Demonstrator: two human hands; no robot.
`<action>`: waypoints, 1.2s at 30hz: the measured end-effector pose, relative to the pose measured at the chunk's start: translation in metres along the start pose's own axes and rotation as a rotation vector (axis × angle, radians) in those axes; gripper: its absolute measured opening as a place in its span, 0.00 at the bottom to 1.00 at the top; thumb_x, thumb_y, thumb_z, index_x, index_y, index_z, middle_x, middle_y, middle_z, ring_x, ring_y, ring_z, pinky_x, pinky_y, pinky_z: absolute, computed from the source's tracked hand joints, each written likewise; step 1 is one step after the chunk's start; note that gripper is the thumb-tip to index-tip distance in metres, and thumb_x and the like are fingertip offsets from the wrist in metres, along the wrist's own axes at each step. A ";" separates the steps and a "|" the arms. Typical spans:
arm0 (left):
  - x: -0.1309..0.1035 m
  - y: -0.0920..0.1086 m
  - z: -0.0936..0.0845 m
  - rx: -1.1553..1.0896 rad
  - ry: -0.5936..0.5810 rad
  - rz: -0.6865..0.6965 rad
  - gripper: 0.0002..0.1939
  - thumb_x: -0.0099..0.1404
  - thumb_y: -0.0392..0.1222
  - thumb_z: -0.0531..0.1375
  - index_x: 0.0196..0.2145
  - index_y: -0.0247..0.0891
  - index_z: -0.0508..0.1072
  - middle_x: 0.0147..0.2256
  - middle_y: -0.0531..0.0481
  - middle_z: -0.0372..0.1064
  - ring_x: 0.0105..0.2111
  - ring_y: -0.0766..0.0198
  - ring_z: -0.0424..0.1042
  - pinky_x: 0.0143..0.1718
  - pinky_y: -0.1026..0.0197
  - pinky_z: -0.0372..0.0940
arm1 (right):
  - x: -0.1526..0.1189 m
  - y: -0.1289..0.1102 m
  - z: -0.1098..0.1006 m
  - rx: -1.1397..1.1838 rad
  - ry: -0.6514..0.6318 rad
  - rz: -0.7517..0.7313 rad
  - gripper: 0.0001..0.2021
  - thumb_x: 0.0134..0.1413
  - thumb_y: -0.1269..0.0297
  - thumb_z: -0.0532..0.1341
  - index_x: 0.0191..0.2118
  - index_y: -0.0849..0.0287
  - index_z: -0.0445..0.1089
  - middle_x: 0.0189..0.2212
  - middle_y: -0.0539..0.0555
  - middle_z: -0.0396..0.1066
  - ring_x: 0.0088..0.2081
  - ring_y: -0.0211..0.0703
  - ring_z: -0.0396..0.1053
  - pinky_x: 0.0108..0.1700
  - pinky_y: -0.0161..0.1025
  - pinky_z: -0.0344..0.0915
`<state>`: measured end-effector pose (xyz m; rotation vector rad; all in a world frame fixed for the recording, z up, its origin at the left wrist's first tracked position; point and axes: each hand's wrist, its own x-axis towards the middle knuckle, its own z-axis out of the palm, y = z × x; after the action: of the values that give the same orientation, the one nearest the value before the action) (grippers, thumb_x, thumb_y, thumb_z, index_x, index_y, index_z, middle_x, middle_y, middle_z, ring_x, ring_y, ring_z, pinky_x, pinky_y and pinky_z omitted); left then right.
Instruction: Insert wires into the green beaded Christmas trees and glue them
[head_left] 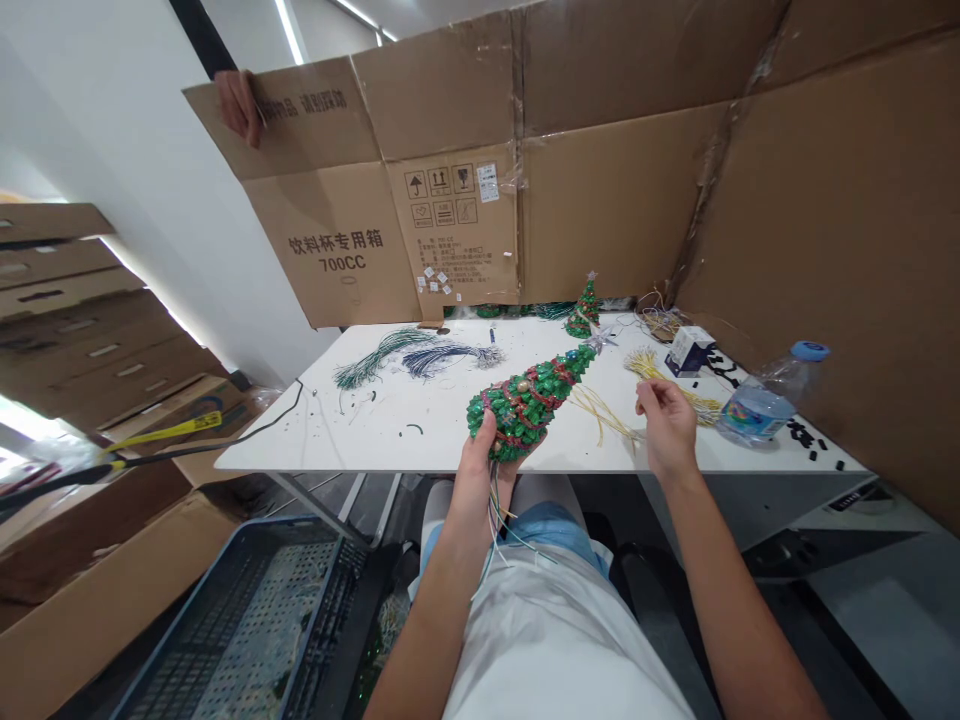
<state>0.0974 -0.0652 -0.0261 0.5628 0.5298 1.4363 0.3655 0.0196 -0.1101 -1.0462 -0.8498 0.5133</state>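
Note:
My left hand [480, 455] is closed round the base of a small decorated Christmas tree [529, 405], which tilts to the right over the table's front edge. Red garland and baubles wrap the green tree, and a pale star [600, 340] tops it. Thin coloured wires [495, 515] hang from its base over my lap. To the right, my right hand [670, 428] is raised with its fingers pinched together; what they hold, if anything, is too small to make out. Yellow wires [596, 405] lie on the table between the tree and that hand.
On the white table [300, 430] lie green wires [382, 355], dark blue wires [450, 357], a second tree [583, 310], a small box [690, 350] and a water bottle [765, 395]. Cardboard [450, 120] walls the back; another person's hand [238, 105] grips it. A blue crate [262, 600] stands lower left.

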 end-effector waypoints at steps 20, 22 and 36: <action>-0.004 -0.008 0.006 0.030 0.001 -0.013 0.28 0.65 0.56 0.77 0.55 0.36 0.84 0.64 0.37 0.77 0.70 0.37 0.70 0.69 0.39 0.72 | -0.035 -0.093 0.008 0.648 -0.225 0.283 0.11 0.58 0.52 0.79 0.37 0.47 0.79 0.35 0.43 0.80 0.45 0.40 0.79 0.50 0.41 0.75; -0.005 -0.009 0.007 0.051 0.006 -0.005 0.28 0.63 0.57 0.78 0.53 0.36 0.84 0.62 0.36 0.79 0.69 0.37 0.71 0.70 0.41 0.72 | -0.035 -0.093 0.008 0.698 -0.213 0.301 0.09 0.59 0.53 0.78 0.39 0.45 0.80 0.36 0.42 0.81 0.45 0.38 0.79 0.49 0.40 0.75; -0.011 -0.016 0.010 0.208 0.189 0.123 0.31 0.55 0.56 0.82 0.51 0.38 0.82 0.50 0.44 0.86 0.61 0.45 0.80 0.67 0.50 0.71 | -0.054 -0.118 0.006 0.578 -0.299 0.111 0.11 0.54 0.51 0.81 0.37 0.41 0.81 0.43 0.44 0.82 0.46 0.42 0.77 0.51 0.42 0.76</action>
<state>0.1154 -0.0776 -0.0290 0.6366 0.8134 1.5704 0.3265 -0.0677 -0.0218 -0.4904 -0.8341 0.9605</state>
